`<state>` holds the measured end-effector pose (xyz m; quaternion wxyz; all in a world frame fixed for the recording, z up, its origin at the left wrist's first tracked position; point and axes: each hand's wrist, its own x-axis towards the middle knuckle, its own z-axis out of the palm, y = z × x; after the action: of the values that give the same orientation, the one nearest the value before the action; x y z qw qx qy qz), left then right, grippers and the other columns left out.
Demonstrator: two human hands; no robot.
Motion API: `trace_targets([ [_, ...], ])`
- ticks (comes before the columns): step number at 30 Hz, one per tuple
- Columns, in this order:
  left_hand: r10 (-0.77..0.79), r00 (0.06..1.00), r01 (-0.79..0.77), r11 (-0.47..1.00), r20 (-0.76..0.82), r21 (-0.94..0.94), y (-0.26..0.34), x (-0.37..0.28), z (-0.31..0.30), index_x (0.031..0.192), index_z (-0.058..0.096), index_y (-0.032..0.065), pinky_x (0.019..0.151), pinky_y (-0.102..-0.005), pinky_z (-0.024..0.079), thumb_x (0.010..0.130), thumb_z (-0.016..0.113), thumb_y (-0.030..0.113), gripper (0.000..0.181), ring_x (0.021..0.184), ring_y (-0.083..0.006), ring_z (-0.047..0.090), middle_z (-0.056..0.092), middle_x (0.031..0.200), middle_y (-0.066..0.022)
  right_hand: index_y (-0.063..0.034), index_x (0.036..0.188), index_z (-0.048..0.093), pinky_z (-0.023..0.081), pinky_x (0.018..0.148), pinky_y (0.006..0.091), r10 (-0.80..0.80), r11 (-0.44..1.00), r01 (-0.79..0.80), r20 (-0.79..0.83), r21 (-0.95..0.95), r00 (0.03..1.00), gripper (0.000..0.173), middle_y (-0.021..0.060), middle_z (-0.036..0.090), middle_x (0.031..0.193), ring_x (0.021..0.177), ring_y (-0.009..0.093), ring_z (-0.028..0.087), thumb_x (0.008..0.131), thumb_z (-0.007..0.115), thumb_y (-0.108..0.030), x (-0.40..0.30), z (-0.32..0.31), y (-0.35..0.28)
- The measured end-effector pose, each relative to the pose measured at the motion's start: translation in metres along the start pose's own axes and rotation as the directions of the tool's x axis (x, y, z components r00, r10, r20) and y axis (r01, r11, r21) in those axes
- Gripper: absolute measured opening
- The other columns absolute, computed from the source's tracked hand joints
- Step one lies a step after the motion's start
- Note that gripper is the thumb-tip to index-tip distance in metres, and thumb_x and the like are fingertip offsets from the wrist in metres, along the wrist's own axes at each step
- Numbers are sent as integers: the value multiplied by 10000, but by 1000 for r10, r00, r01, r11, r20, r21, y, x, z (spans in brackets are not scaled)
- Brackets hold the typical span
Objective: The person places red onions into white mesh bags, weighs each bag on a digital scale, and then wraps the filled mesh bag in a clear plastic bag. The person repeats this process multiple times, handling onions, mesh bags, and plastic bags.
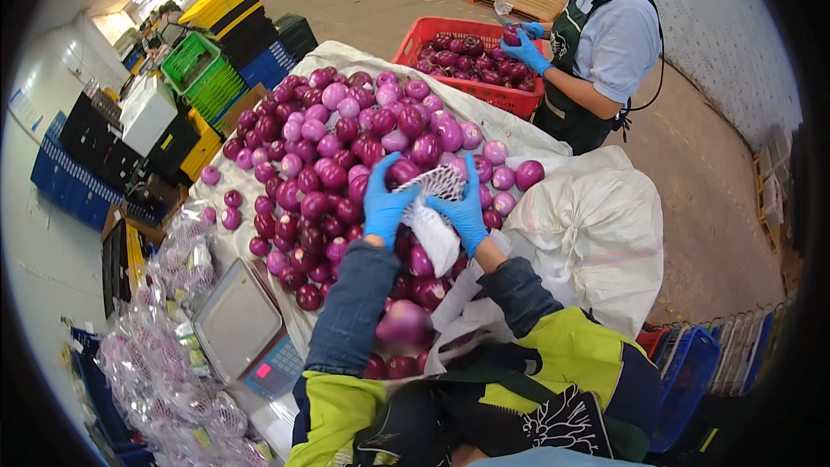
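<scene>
Both my hands wear blue gloves above a heap of peeled red onions point(314, 205). Between them is a white foam mesh net point(443, 183), with a white sheet or liner point(438, 233) hanging below it. My left hand point(387, 198) holds the net's left edge, its thumb on the mesh, against a red onion point(402, 172); whether that onion is partly inside the net I cannot tell. My right hand point(465, 207) grips the net's right side with thumb and raised fingers. More onions lie around and beneath both hands on a white woven sheet point(499, 118).
Left stand a weighing scale point(238, 321) and clear bags of netted onions point(162, 363). A tied white woven sack point(590, 240) is at the right. Beyond the heap, a co-worker point(603, 45) in blue gloves holds an onion over a red crate point(476, 87) of onions. Stacked crates point(207, 71) stand back left.
</scene>
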<state>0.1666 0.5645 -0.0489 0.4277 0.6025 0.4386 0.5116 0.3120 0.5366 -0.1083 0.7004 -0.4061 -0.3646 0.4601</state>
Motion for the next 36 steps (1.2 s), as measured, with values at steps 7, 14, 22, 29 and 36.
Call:
trace_targets([
  [7, -354, 927, 250, 342, 122, -906, 44, -129, -116, 1255, 480, 77, 967, -406, 406, 892, 496, 320, 437, 1099, -248, 526, 538, 1226, -92, -64, 1276, 444, 393, 965, 326, 374, 783, -594, 624, 183, 686, 490, 53, 520, 1230, 1124, 169, 491, 889, 542, -347, -81, 94, -47],
  [14, -288, 947, 184, 849, -142, -495, 35, -269, -226, 1256, 445, 42, 939, -437, 441, 941, 386, 245, 379, 1092, -252, 528, 523, 1227, -117, -72, 1214, 492, 324, 1021, 386, 119, 860, -508, 985, -40, 123, 446, 62, 547, 1203, 1136, 215, 482, 864, 537, -346, -173, 189, -9],
  [22, -342, 916, 111, 719, -210, -686, -47, -342, -347, 1152, 500, 52, 835, -366, 472, 960, 318, 332, 386, 940, -249, 571, 583, 1084, -95, -59, 981, 602, 463, 800, 363, -53, 843, 536, 983, -51, 177, 199, 143, 611, 968, 902, 292, 575, 797, 543, -103, -255, 284, 60],
  [29, -487, 824, 113, 642, -289, -758, 17, -353, -331, 1093, 529, 14, 676, -264, 430, 968, 323, 392, 448, 740, -152, 545, 586, 952, -69, -11, 1069, 554, 416, 890, 348, 667, 124, -989, 745, -82, 22, 330, 117, 597, 1045, 967, 227, 545, 904, 453, -279, -251, 259, 97],
  [36, -610, 629, 441, 791, -482, -424, 27, -454, -265, 1038, 585, 27, 642, -200, 388, 949, 430, 309, 334, 705, -64, 489, 586, 847, -7, -108, 1250, 509, 472, 773, 250, 308, 863, 126, 708, -489, 635, 425, 69, 571, 1061, 902, 159, 564, 851, 609, -214, -240, 220, 23],
])
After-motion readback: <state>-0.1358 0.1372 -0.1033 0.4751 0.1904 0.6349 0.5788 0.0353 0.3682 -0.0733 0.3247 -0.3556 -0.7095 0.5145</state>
